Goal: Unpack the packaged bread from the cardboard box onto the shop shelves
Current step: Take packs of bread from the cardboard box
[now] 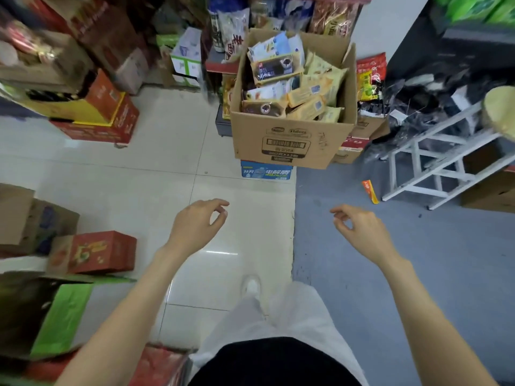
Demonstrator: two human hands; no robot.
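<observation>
Head view: the cardboard box [292,107] stands open ahead, raised on a blue carton [266,170], heaped with packaged bread [306,93] in yellow, white and dark wrappers. These packs look light, soft and crushable, their film slippery, so I would take each gently across its middle. The left hand [196,222] and right hand [359,229] hang loosely curled, holding nothing, well short of the box, which lies beyond and between the 2

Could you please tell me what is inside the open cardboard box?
The open brown cardboard box holds yellow bread packets, some white ones and dark-pictured ones. Anything beneath this top layer is hidden.
</observation>
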